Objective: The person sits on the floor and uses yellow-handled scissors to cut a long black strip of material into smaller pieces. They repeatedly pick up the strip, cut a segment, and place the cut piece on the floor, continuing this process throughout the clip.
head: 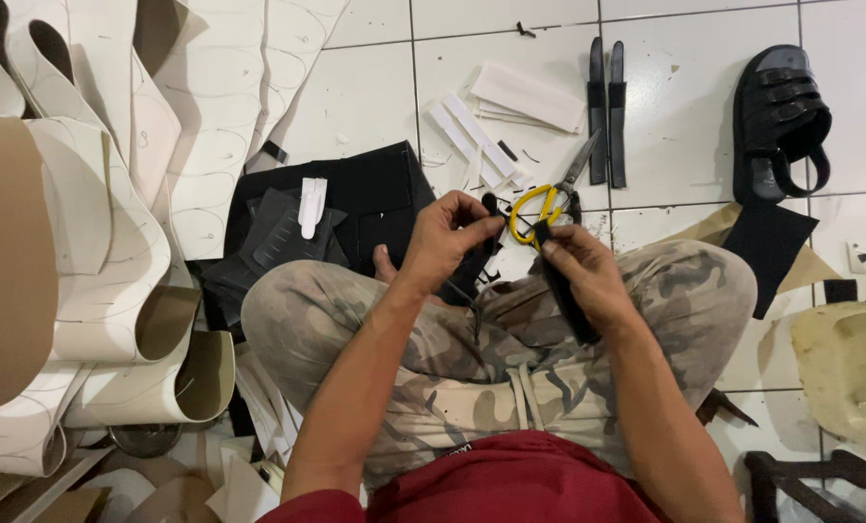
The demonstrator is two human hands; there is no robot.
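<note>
Black strap [559,281] held above the lap: right hand [583,271] grip pinching its upper end, left hand [448,237] grip pinching a small black piece [492,205]. Yellow-handled scissors [547,199] lie just beyond on the tiled floor [685,116]; black sandal [780,121] well apart.

scissors [547,200]: 1 | sandal [780,121]: 1 | hands: 2 | long black strips [606,111]: 2

Bright, even overhead light falls on the glossy white tiled floor [375,97], leaving soft, short shadows. Wide-angle distortion bends the edges; the curled cream sheet rolls [94,242] at left blur slightly.
</note>
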